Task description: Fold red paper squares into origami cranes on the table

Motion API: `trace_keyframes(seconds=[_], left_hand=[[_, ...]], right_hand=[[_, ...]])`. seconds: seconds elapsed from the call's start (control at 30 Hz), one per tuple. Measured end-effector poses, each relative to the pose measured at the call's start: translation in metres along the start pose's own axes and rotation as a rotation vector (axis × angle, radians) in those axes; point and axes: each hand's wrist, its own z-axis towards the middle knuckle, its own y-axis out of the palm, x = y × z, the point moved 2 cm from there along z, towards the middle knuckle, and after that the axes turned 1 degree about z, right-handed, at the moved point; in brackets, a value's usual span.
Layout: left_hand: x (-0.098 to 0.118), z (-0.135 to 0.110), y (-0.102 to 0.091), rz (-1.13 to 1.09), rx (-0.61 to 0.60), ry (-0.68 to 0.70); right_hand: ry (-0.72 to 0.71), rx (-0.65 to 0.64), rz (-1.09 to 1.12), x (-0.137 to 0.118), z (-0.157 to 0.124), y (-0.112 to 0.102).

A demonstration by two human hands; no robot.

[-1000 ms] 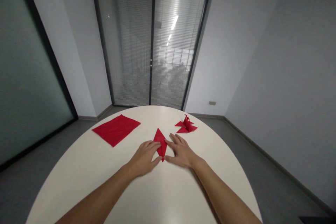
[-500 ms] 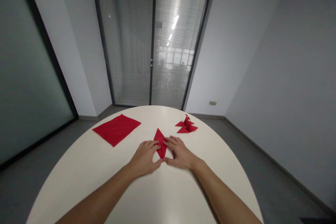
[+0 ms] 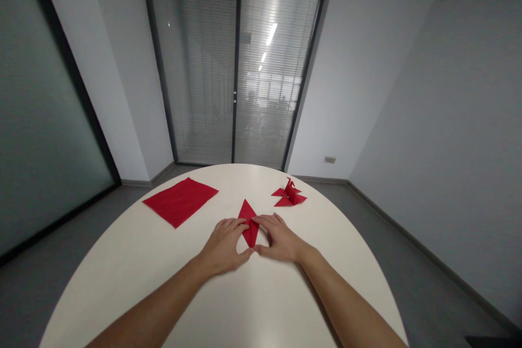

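Observation:
A red sheet of origami paper folded into a narrow diamond [image 3: 247,210] lies on the white table, its long axis pointing away from me. My left hand [image 3: 224,244] grips its left side, fingertips on the upper layer and thumb at the near tip. From the right, my right hand [image 3: 280,238] curls over the same paper, its index finger near the centre crease and its thumb by the near tip. The two thumbs almost meet there. My fingers cover part of the diamond's middle and side edges.
On the round white table [image 3: 261,293], a flat red paper sheet [image 3: 181,201] lies at the back left. A finished-looking red paper crane [image 3: 291,194] stands at the back right. Beyond the table's far edge is a glass door [image 3: 199,76] with blinds.
My right fingers have drawn in slightly, with the index finger shifting left toward the middle of the folded paper. My left hand stays nearly in place.

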Motion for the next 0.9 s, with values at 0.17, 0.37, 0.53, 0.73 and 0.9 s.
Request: trace_keyframes(seconds=[0.17,0.37,0.53,0.73,0.9], left_hand=[[-0.0008,0.0003,0.0,-0.051,0.048,-0.002],[-0.0026,0.0015,0.0015,-0.049,0.047,0.016],[-0.0049,0.0019,0.004,-0.057,0.063,0.007],[-0.0089,0.0005,0.0065,-0.08,0.077,-0.025],[-0.0082,0.0016,0.005,-0.104,0.08,-0.036]], right_hand=[[0.019,0.07,0.051,-0.0001,0.0018,0.0013],[0.095,0.185,0.041,-0.0018,0.0084,0.0035],[0.091,0.192,-0.007,-0.0021,0.0087,0.0021],[0.055,0.182,-0.014,-0.0016,0.0057,0.0014],[0.011,0.176,-0.057,-0.0096,0.0053,-0.003]])
